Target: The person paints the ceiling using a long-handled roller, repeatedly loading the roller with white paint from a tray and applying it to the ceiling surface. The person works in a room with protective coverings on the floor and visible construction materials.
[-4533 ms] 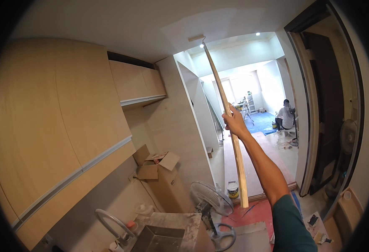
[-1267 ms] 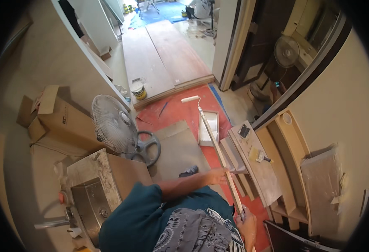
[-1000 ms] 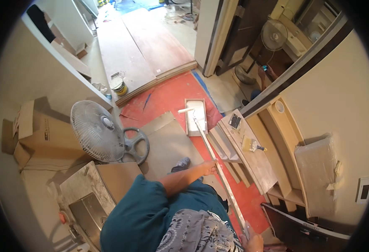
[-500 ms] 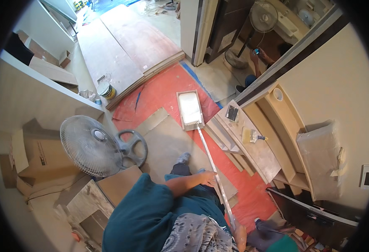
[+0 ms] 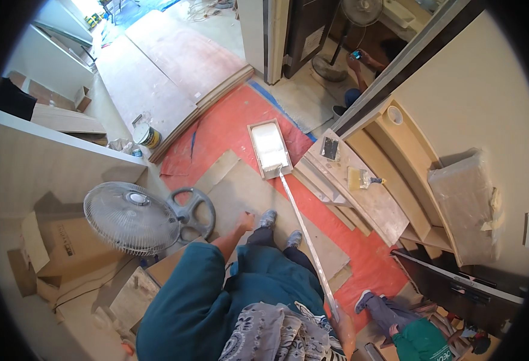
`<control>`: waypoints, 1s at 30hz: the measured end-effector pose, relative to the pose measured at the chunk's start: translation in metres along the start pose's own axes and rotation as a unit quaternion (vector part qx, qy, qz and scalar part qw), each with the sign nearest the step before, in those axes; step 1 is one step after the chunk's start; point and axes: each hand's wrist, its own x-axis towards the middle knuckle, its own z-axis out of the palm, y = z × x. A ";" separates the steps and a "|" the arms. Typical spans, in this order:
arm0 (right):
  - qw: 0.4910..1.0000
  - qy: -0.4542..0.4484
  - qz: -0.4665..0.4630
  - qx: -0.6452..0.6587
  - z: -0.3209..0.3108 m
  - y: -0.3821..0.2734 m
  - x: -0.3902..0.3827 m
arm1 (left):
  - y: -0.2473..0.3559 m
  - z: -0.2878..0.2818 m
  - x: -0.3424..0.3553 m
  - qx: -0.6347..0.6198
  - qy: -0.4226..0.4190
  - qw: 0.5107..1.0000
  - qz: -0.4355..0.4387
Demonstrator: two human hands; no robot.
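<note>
I look down at my own legs and shoes [image 5: 276, 225] standing on cardboard over a red floor sheet [image 5: 228, 120]. My right hand [image 5: 344, 325], low at the frame's bottom edge, grips the lower end of a long pale pole [image 5: 306, 240]. The pole slants up to a paint roller lying in a white paint tray [image 5: 269, 147] on the floor ahead. My left hand [image 5: 244, 221] hangs free beside my left leg, away from the pole and holding nothing.
A standing fan [image 5: 133, 216] is close on my left, with cardboard boxes [image 5: 59, 240] behind it. A paint can [image 5: 149, 135] sits by stacked floorboards. A brush [image 5: 360, 178] lies on wooden planks at right. One person [image 5: 409, 328] sits at lower right; another [image 5: 360, 63] crouches in the doorway.
The pole came down from the ceiling and its roller now rests in the tray. My left hand has let go of the pole and dropped to my side.
</note>
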 end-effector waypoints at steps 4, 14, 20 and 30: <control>1.000 0.012 0.003 -0.018 0.030 0.003 0.032 | -0.009 -0.016 -0.009 -0.017 0.034 0.999 0.020; 0.998 0.012 0.031 -0.051 0.003 0.005 0.009 | 0.003 -0.006 -0.027 0.004 -0.050 0.997 0.053; 0.999 0.026 0.047 -0.010 0.040 0.003 0.085 | -0.028 -0.020 -0.005 0.031 -0.040 0.995 0.081; 0.997 0.055 -0.044 0.009 0.043 0.057 0.049 | -0.052 -0.056 -0.063 -0.043 0.019 0.999 0.019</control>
